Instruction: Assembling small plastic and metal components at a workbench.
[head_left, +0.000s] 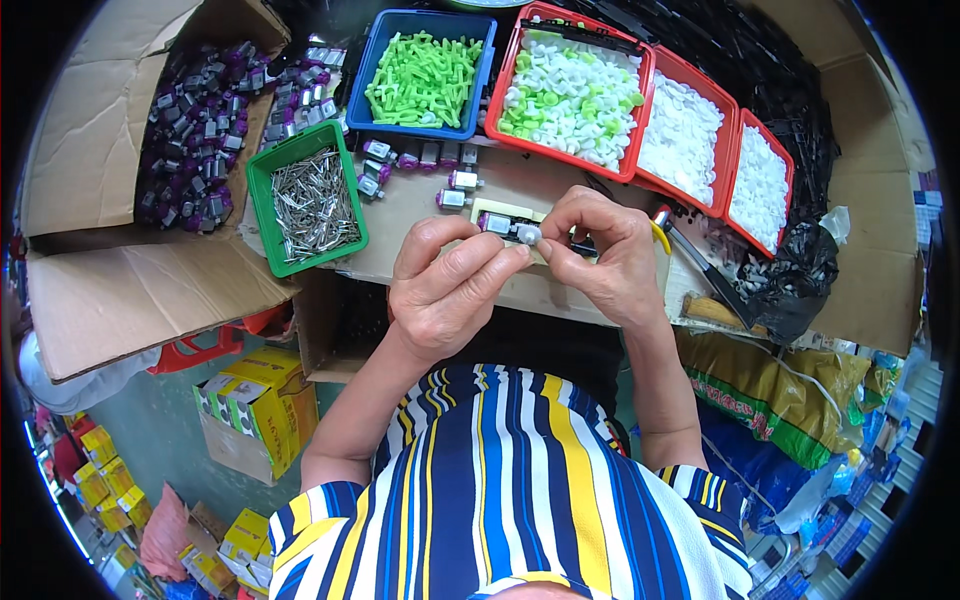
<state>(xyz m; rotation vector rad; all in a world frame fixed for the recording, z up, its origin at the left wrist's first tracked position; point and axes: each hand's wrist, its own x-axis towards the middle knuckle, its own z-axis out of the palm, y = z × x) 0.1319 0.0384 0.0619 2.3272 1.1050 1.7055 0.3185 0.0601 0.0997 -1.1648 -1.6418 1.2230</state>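
Note:
A small motor (495, 222), silver with a purple end, lies on a pale block (484, 213) in front of me. Beside it is a black part with a whitish piece (528, 234). My left hand (447, 287) is closed with its fingertips pressed to the near side of this small assembly. From the other end my right hand (608, 255) comes in, thumb and forefinger pinched together next to the whitish piece; what lies between them is hidden. Several loose motors (452, 198) sit just beyond my left hand.
A green bin (262, 215) holds metal pins; a blue bin (358, 105) holds green plastic pieces. Red bins (640, 110) with white and green parts stand at the back right. A cardboard box (100, 150) of motors is at left. A black-handled tool (715, 278) lies right.

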